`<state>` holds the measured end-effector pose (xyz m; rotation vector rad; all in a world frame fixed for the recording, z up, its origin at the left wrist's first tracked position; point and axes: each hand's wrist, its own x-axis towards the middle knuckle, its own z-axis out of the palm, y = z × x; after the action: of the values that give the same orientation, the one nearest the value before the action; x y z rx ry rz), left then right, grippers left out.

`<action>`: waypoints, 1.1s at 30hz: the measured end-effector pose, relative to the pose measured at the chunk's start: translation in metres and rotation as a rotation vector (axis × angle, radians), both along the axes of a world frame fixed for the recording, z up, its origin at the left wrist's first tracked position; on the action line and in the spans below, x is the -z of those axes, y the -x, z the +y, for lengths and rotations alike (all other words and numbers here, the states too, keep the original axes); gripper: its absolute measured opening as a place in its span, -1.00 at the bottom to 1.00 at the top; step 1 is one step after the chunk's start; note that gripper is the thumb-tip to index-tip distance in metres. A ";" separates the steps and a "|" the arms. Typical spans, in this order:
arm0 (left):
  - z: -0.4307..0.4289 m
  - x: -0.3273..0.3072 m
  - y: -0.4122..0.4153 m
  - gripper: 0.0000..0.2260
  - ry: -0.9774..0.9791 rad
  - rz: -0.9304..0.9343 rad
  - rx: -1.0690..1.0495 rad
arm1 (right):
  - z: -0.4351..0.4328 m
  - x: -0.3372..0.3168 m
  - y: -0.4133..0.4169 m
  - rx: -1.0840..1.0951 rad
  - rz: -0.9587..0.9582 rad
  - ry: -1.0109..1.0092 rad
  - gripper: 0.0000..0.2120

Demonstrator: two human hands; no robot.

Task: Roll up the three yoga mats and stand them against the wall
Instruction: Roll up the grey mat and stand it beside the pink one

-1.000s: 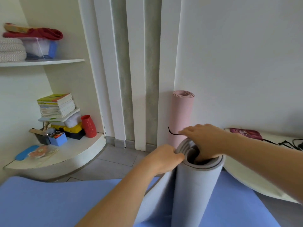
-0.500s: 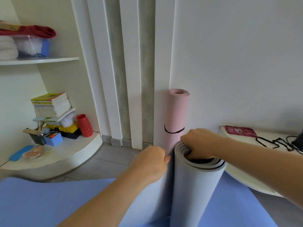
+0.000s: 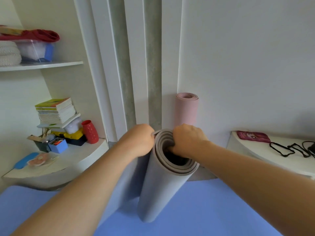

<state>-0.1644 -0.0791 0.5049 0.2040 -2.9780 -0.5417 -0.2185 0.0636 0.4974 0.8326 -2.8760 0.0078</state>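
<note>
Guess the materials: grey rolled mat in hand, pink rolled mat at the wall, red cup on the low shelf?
Grey rolled yoga mat: likely matte foam; thick soft layers show at the spiral end. Pink rolled yoga mat: similar matte foam, thinner layers. Red dimpled cup: probably plastic or silicone, with a slight sheen; cannot tell which.

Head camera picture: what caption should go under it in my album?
Both hands, left hand and right hand, grip an upright grey mat beside the rolled pink mat, over a flat blue mat.

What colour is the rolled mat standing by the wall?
Pink: the rolled mat shows best in the head view.
</note>
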 end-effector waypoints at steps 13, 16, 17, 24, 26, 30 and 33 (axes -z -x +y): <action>-0.035 0.037 -0.026 -0.77 -0.368 -0.095 -0.087 | -0.060 0.033 0.002 0.086 -0.174 0.062 -0.79; -0.037 0.039 -0.029 -0.61 -0.306 -0.083 -0.054 | -0.057 0.034 0.003 0.116 -0.227 0.092 -0.75; -0.038 0.039 -0.028 -0.61 -0.279 -0.073 -0.043 | -0.052 0.033 0.004 0.120 -0.247 0.090 -0.71; -0.046 0.041 -0.031 -0.62 -0.325 -0.130 0.193 | -0.040 0.018 -0.016 -0.295 -0.188 -0.110 -0.30; -0.048 0.044 -0.032 -0.65 -0.385 -0.105 0.192 | -0.047 0.021 -0.019 -0.312 -0.267 -0.107 -0.48; -0.064 0.044 -0.036 -0.56 -0.363 -0.085 0.116 | -0.056 0.022 -0.022 -0.339 -0.204 -0.126 -0.71; -0.086 0.031 -0.048 -0.32 -0.317 -0.221 0.097 | -0.062 0.025 -0.026 -0.347 -0.193 -0.110 -0.73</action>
<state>-0.1161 -0.1647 0.4737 0.1542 -3.1067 -1.0691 -0.1928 0.0012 0.4723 1.4154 -2.8837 -0.0329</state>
